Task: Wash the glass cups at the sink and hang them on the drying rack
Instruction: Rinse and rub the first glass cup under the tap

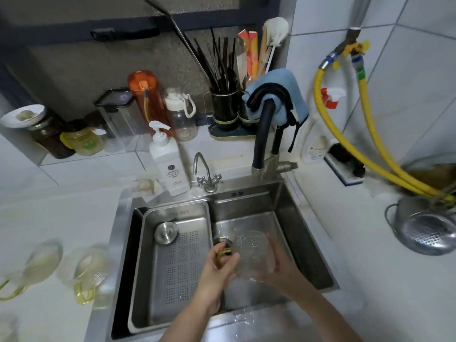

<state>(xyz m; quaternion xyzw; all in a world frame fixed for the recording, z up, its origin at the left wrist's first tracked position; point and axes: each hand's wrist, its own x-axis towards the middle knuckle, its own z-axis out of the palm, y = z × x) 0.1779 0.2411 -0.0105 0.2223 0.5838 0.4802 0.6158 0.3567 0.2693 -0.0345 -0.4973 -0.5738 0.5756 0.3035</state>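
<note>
Over the right basin of the steel sink (291, 201) I hold a clear textured glass cup (254, 253). My right hand (278, 267) cups its body from the right and below. My left hand (217, 267) is closed around its yellowish handle on the left side. Two more glass cups with yellow handles, one cup (40, 265) and another cup (88, 272), lie blurred on the white counter left of the sink. No drying rack shows in this view.
A perforated steel tray (177, 262) fills the sink's left half, with a round plug (166, 232) on it. A black faucet (265, 134), small tap (206, 174) and soap bottle (167, 159) stand behind. A steel colander (429, 230) sits at right.
</note>
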